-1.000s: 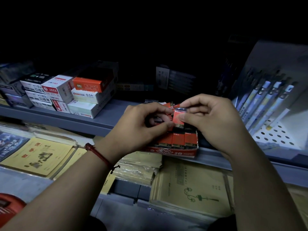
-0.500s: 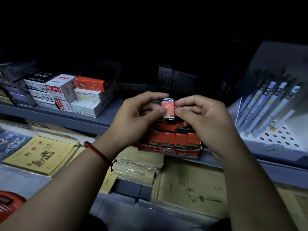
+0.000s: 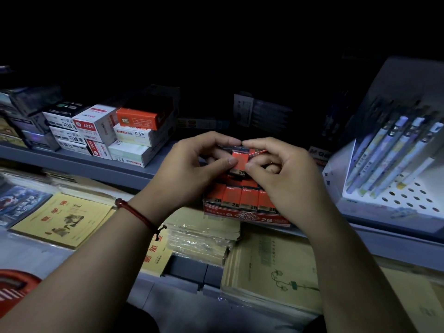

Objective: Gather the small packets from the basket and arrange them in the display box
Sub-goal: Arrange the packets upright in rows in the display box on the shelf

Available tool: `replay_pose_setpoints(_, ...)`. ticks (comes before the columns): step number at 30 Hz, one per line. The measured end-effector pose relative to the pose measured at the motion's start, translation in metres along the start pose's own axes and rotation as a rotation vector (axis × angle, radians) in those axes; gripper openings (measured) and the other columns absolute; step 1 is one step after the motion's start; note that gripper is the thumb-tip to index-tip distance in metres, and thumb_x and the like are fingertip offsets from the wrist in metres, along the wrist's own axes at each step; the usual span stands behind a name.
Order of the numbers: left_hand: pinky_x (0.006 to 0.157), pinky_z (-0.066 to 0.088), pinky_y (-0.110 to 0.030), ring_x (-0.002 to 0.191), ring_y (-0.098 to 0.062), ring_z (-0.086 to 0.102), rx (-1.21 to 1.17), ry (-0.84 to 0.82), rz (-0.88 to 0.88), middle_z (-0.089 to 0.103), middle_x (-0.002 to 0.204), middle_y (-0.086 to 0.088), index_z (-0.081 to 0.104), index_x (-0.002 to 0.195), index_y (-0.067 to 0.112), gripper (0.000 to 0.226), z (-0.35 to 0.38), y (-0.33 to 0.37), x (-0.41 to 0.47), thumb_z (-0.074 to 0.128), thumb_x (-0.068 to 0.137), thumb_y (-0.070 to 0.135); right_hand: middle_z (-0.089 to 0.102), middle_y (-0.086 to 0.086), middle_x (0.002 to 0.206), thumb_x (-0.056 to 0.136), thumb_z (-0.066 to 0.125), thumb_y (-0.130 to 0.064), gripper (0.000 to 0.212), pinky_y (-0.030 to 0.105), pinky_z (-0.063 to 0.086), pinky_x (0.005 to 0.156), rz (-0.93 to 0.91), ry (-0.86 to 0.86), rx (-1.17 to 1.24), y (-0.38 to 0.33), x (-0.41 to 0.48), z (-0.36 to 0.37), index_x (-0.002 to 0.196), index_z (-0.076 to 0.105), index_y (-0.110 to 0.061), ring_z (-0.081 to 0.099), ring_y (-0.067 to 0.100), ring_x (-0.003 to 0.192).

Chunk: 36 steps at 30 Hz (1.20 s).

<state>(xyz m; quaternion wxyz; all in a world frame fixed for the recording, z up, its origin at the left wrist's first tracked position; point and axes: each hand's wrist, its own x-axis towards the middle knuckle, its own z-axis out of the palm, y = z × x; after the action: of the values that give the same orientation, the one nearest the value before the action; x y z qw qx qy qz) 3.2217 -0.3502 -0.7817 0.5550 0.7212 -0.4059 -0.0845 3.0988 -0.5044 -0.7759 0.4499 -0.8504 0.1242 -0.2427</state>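
Packet: one small red 2B packet is pinched from both sides, up above the back rows of the display box.
What changed: half a second back it stood taller and more upright between the fingertips; now it's tipped flatter and lower, so I'd guess it's about to be slotted in.
Left hand: left hand is closed on the packet's left edge with thumb and forefinger.
Right hand: right hand clamps the right edge the same way.
Display box: sits on the shelf, front row looks full already.
Basket: red basket is way off at bottom left, can't see inside it.
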Motion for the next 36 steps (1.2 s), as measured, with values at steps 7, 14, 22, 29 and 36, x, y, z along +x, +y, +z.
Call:
replay_pose_setpoints(7, 0.085, 0.059, -0.047, 0.089, -0.021, 0.073, 0.132, -0.014, 0.01, 0.078, 0.09, 0.008, 0.075, 0.11, 0.026, 0.024, -0.006, -0.003, -0.003, 0.078, 0.088, 0.017, 0.072, -0.014, 0.093, 0.097, 0.066, -0.032, 0.026, 0.011, 0.04, 0.051, 0.005, 0.016, -0.195, 0.005, 0.0, 0.01, 0.122, 0.067, -0.04, 0.054, -0.002, 0.063)
replay_pose_setpoints(14, 0.085, 0.057, -0.04, 0.093, -0.006, 0.069, 0.301, -0.001, 0.071, 0.074, 0.096, 0.011, 0.08, 0.112, 0.026, 0.024, -0.006, -0.013, 0.001, 0.079, 0.088, 0.028, 0.064, -0.022, 0.101, 0.096, 0.067, -0.033, 0.03, 0.028, 0.053, 0.071, -0.005, 0.006, -0.338, 0.002, 0.001, 0.014, 0.126, 0.07, -0.036, 0.058, 0.0, 0.084)
replay_pose_setpoints(22, 0.084, 0.055, -0.044, 0.093, -0.007, 0.067, 0.524, -0.136, 0.098, 0.071, 0.097, 0.014, 0.078, 0.113, 0.031, 0.035, -0.01, -0.011, 0.004, 0.058, 0.092, 0.049, 0.065, -0.011, 0.115, 0.1, 0.062, -0.023, 0.028, 0.021, 0.044, 0.074, 0.003, -0.032, -0.423, 0.002, 0.003, 0.01, 0.124, 0.073, -0.031, 0.055, 0.005, 0.095)
replay_pose_setpoints(29, 0.08, 0.057, -0.044, 0.09, -0.007, 0.064, 0.503, -0.16, 0.124, 0.063, 0.097, 0.013, 0.08, 0.105, 0.028, 0.022, -0.01, -0.017, 0.004, 0.062, 0.099, 0.039, 0.07, -0.014, 0.1, 0.105, 0.047, -0.009, 0.036, 0.011, 0.042, 0.055, 0.093, -0.011, -0.199, 0.003, 0.005, -0.005, 0.11, 0.074, -0.032, 0.059, -0.012, 0.069)
replay_pose_setpoints(36, 0.082, 0.055, -0.039, 0.089, -0.008, 0.065, 0.446, -0.067, 0.099, 0.068, 0.093, 0.008, 0.08, 0.102, 0.023, 0.015, -0.004, -0.019, 0.003, 0.067, 0.098, 0.029, 0.07, -0.012, 0.082, 0.104, 0.046, -0.004, 0.039, 0.023, 0.055, 0.057, 0.082, 0.202, -0.043, 0.003, 0.005, -0.018, 0.1, 0.074, -0.03, 0.065, 0.003, 0.068)
